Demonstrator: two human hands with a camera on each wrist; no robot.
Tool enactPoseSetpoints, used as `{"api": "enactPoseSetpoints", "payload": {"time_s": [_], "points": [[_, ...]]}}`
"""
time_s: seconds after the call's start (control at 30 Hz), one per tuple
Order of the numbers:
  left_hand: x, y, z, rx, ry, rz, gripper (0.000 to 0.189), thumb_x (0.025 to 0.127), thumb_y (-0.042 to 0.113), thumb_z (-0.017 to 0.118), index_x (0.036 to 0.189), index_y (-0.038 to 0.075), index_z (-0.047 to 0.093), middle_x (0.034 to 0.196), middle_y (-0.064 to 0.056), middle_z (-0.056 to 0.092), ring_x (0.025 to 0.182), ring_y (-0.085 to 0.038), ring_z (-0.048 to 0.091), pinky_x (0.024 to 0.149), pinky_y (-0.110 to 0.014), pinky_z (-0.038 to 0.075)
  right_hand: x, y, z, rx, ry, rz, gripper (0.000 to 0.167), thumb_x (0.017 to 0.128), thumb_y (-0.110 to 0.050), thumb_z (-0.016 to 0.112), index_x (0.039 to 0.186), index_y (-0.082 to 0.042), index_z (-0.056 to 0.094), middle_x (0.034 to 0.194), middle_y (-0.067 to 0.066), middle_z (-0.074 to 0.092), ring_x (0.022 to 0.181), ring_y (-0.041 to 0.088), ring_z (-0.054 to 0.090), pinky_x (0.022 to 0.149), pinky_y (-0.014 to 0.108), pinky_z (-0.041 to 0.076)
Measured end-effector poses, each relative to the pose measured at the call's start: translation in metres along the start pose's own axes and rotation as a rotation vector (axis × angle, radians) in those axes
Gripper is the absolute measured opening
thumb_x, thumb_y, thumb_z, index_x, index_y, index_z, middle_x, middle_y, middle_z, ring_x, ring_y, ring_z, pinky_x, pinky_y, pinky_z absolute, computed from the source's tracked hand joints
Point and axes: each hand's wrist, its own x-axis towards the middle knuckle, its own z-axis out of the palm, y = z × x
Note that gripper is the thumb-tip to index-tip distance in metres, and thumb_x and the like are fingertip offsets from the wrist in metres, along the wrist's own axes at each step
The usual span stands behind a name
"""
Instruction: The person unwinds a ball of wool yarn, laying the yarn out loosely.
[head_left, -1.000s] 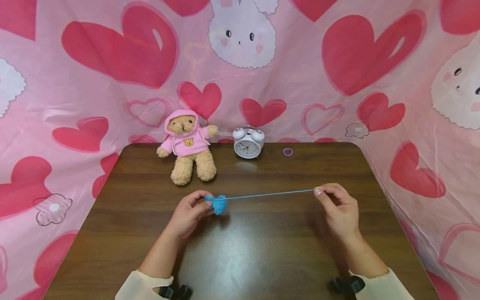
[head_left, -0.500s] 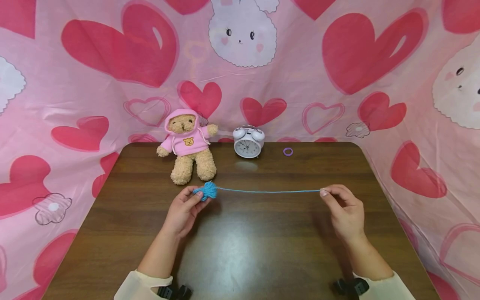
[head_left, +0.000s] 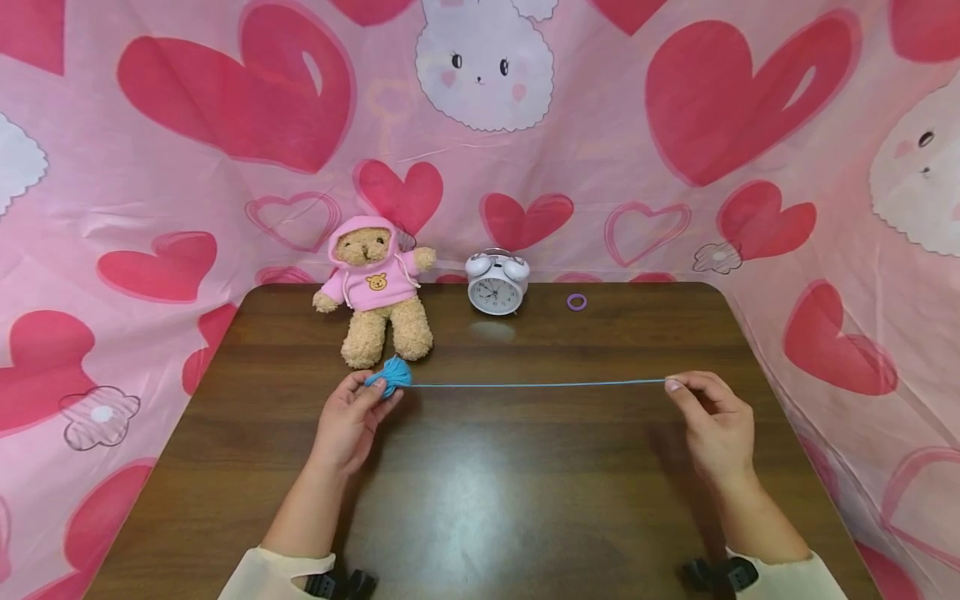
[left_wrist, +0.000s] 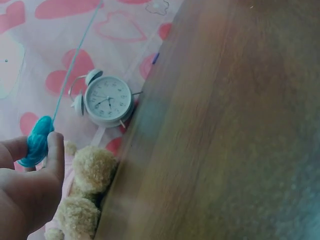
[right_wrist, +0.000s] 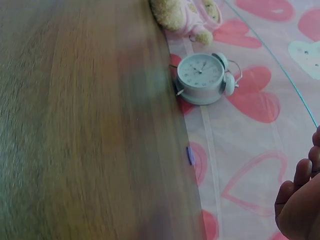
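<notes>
In the head view my left hand (head_left: 348, 429) pinches a small bundle of blue yarn (head_left: 394, 377) between thumb and fingers, just in front of the teddy bear's feet. A single blue strand (head_left: 536, 385) runs from the bundle, nearly straight and level, across to my right hand (head_left: 716, 429). The thumb and forefinger there pinch its end. In the left wrist view the yarn bundle (left_wrist: 39, 142) sits between the fingertips, with the strand rising from it. The right wrist view shows the strand (right_wrist: 280, 65) reaching my right hand (right_wrist: 302, 200), partly cut off by the frame edge.
A teddy bear (head_left: 375, 279) in a pink hoodie sits at the back left of the brown wooden table (head_left: 480, 483). Beside it stands a white alarm clock (head_left: 497, 287). A purple ring (head_left: 576, 302) lies at the back right. A pink heart-patterned cloth (head_left: 585, 108) hangs behind.
My hands have moved apart, the left one leftward with the yarn bundle and the right one rightward. The strand between them has grown longer, sagging slightly midway and now nearly straight.
</notes>
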Motion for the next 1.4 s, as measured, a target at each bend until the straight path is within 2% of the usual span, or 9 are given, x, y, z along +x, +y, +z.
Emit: {"api": "enactPoseSetpoints", "payload": {"time_s": [0.13, 0.27, 0.4, 0.57, 0.77, 0.9, 1.1, 1.23, 1.4], "points": [[0.000, 0.002, -0.003, -0.012, 0.032, 0.012, 0.006, 0.104, 0.005, 0.060, 0.105, 0.004, 0.055, 0.101, -0.006, 0.069, 0.103, -0.019, 0.072, 0.099, -0.038, 0.057, 0.001, 0.000, -0.006, -0.009, 0.013, 0.011, 0.005, 0.086, 0.021, 0.069, 0.091, 0.021, 0.067, 0.088, 0.007, 0.071, 0.085, 0.015, 0.066, 0.075, 0.018, 0.053], [0.000, 0.005, -0.005, -0.033, 0.037, 0.023, 0.007, 0.106, 0.008, 0.059, 0.108, 0.003, 0.054, 0.113, -0.009, 0.069, 0.113, -0.026, 0.071, 0.101, -0.038, 0.055, 0.001, 0.000, -0.010, -0.031, 0.024, 0.025, 0.006, 0.086, 0.020, 0.069, 0.091, 0.022, 0.067, 0.087, 0.006, 0.071, 0.085, 0.014, 0.066, 0.075, 0.018, 0.053], [0.001, 0.006, -0.006, -0.107, 0.024, 0.036, 0.008, 0.108, 0.010, 0.056, 0.110, 0.004, 0.052, 0.122, -0.011, 0.067, 0.113, -0.027, 0.071, 0.103, -0.037, 0.054, -0.002, 0.000, -0.013, -0.045, 0.016, 0.026, 0.006, 0.086, 0.021, 0.069, 0.092, 0.022, 0.066, 0.088, 0.006, 0.071, 0.086, 0.014, 0.066, 0.076, 0.018, 0.053], [0.002, 0.008, -0.005, -0.214, 0.026, 0.049, 0.001, 0.109, 0.005, 0.050, 0.108, 0.005, 0.050, 0.121, -0.012, 0.069, 0.108, -0.024, 0.073, 0.100, -0.032, 0.055, -0.005, 0.001, -0.014, -0.037, -0.003, 0.033, 0.006, 0.086, 0.022, 0.068, 0.092, 0.022, 0.066, 0.088, 0.006, 0.071, 0.087, 0.015, 0.066, 0.078, 0.018, 0.054], [0.003, 0.010, -0.003, -0.312, 0.043, 0.080, 0.020, 0.105, -0.007, 0.050, 0.106, 0.013, 0.047, 0.118, -0.011, 0.064, 0.105, -0.023, 0.072, 0.094, -0.031, 0.058, -0.010, 0.002, -0.013, -0.081, 0.002, 0.092, 0.008, 0.087, 0.020, 0.069, 0.089, 0.013, 0.072, 0.089, 0.008, 0.071, 0.087, 0.014, 0.065, 0.077, 0.017, 0.053], [0.005, 0.010, -0.004, -0.282, 0.059, 0.101, 0.027, 0.101, -0.011, 0.055, 0.111, 0.014, 0.053, 0.123, -0.013, 0.058, 0.107, -0.023, 0.070, 0.094, -0.034, 0.059, -0.012, 0.001, -0.012, -0.108, 0.025, 0.133, 0.009, 0.087, 0.020, 0.070, 0.088, 0.012, 0.073, 0.088, 0.009, 0.071, 0.087, 0.016, 0.065, 0.076, 0.018, 0.053], [0.006, 0.008, -0.008, -0.210, 0.084, 0.115, 0.019, 0.102, -0.004, 0.060, 0.113, 0.007, 0.071, 0.114, -0.015, 0.067, 0.103, -0.021, 0.072, 0.096, -0.031, 0.058, -0.011, 0.000, -0.014, -0.123, 0.051, 0.142, 0.005, 0.086, 0.020, 0.069, 0.088, 0.016, 0.071, 0.087, 0.006, 0.072, 0.085, 0.016, 0.065, 0.075, 0.018, 0.053], [0.006, 0.009, -0.009, -0.158, 0.132, 0.134, 0.019, 0.105, 0.004, 0.058, 0.118, 0.004, 0.072, 0.110, -0.010, 0.067, 0.099, -0.017, 0.070, 0.097, -0.033, 0.057, -0.008, -0.001, -0.017, -0.122, 0.074, 0.142, 0.004, 0.086, 0.020, 0.070, 0.090, 0.018, 0.070, 0.086, 0.005, 0.072, 0.084, 0.015, 0.065, 0.075, 0.018, 0.053], [0.006, 0.009, -0.013, -0.052, 0.233, 0.118, 0.029, 0.103, -0.002, 0.060, 0.131, 0.004, 0.063, 0.116, -0.007, 0.060, 0.098, -0.016, 0.066, 0.093, -0.032, 0.059, -0.004, -0.003, -0.021, -0.117, 0.118, 0.148, 0.005, 0.086, 0.019, 0.070, 0.088, 0.015, 0.072, 0.085, 0.006, 0.071, 0.083, 0.016, 0.064, 0.073, 0.019, 0.052]]}}
